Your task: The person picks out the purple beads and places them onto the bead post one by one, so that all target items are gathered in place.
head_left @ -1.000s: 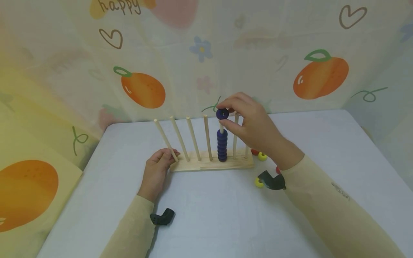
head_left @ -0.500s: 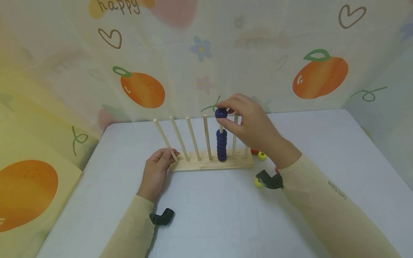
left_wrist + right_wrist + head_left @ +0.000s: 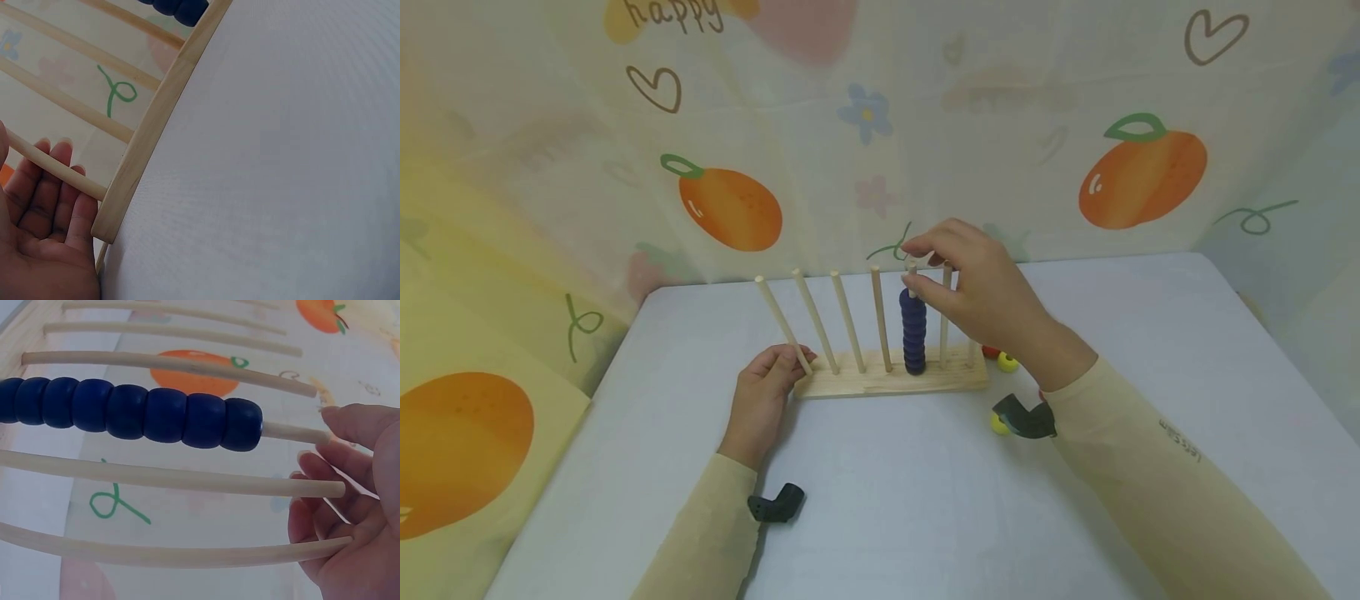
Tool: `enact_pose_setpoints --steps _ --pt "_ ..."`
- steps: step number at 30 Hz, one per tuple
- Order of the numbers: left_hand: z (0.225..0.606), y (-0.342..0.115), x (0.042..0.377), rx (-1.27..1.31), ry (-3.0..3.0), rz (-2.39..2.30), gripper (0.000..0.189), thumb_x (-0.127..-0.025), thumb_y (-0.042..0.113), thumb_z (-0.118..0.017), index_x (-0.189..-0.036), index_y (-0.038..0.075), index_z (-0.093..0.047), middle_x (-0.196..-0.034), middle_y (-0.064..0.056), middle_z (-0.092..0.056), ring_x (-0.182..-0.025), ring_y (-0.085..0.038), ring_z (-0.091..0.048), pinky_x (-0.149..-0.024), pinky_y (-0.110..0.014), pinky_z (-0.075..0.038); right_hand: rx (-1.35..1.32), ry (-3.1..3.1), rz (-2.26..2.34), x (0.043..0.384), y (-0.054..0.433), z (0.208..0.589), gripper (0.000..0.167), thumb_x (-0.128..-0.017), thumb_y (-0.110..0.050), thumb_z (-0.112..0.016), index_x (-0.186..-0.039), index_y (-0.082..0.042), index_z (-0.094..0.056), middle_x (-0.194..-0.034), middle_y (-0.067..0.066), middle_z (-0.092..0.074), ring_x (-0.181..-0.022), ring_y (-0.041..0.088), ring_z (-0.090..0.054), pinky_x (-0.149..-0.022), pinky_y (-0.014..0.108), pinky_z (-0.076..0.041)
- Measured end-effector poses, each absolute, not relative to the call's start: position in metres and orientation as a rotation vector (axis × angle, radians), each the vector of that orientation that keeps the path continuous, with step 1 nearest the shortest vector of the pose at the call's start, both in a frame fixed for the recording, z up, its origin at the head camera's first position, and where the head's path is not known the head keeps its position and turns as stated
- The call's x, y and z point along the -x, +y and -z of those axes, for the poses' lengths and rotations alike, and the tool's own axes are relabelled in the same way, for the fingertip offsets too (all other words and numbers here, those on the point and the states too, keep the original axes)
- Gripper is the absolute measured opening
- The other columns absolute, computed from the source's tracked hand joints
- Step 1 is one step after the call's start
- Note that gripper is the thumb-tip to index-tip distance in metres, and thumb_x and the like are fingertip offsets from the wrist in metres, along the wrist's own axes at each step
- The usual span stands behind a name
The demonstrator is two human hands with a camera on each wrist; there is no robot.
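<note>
A wooden rack with a row of upright pegs stands on the table. Dark blue beads are stacked on its third peg from the right, several in a column, with the bare peg tip above them. My right hand is at the top of that peg, thumb and index finger apart on either side of the tip, holding nothing. At the rack's left end my left hand holds the outermost peg, its fingers behind it; the thumb is mostly cut off in the left wrist view.
Right of the rack lie a red bead and a yellow bead. Another yellow bead is partly covered by the right wrist's black mount. A printed cloth hangs behind the white table.
The blue bead that the right thumb and index finger pinched over the peg has been let go and now tops the stack. The left hand and the rack have stayed put.
</note>
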State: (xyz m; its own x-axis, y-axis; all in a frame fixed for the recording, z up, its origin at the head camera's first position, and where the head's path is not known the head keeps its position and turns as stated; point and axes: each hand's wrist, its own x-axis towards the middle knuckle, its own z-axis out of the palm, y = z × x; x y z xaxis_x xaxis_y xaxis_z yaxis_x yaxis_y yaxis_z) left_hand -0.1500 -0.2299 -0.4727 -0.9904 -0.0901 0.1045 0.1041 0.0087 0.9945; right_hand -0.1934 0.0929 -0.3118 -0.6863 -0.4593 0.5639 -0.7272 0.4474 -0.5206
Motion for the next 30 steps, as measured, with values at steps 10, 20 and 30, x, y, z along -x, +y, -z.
enact_pose_setpoints --steps 10,20,30 --pt "0.475 -0.229 0.152 0.016 -2.128 2.134 0.048 -0.115 0.033 -0.06 -0.119 -0.014 -0.064 -0.126 -0.02 -0.068 -0.123 -0.029 -0.067 -0.11 -0.036 -0.054 -0.981 -2.416 -1.145 0.195 0.101 0.315 0.031 -0.101 -0.011 -0.081 -0.13 -0.002 -0.073 -0.121 0.007 -0.069 -0.104 0.023 -0.063 -0.088 0.039 -0.057" --pt "0.478 -0.233 0.157 0.011 -2.102 2.147 0.048 -0.115 0.032 -0.06 -0.12 -0.016 -0.062 -0.126 -0.019 -0.067 -0.124 -0.031 -0.066 -0.11 -0.037 -0.054 -0.865 -2.471 -1.156 0.195 0.12 0.322 0.04 -0.105 -0.015 -0.077 -0.141 -0.003 -0.067 -0.125 0.009 -0.068 -0.107 0.024 -0.062 -0.089 0.043 -0.058" --pt "0.48 -0.241 0.156 -0.024 -2.168 2.107 0.058 -0.113 0.044 -0.06 -0.122 -0.013 -0.063 -0.131 -0.021 -0.066 -0.125 -0.031 -0.066 -0.111 -0.036 -0.053 -0.731 -2.604 -1.127 0.192 0.151 0.353 0.043 -0.107 -0.02 -0.074 -0.144 -0.002 -0.062 -0.129 0.015 -0.066 -0.113 0.031 -0.064 -0.095 0.054 -0.059"
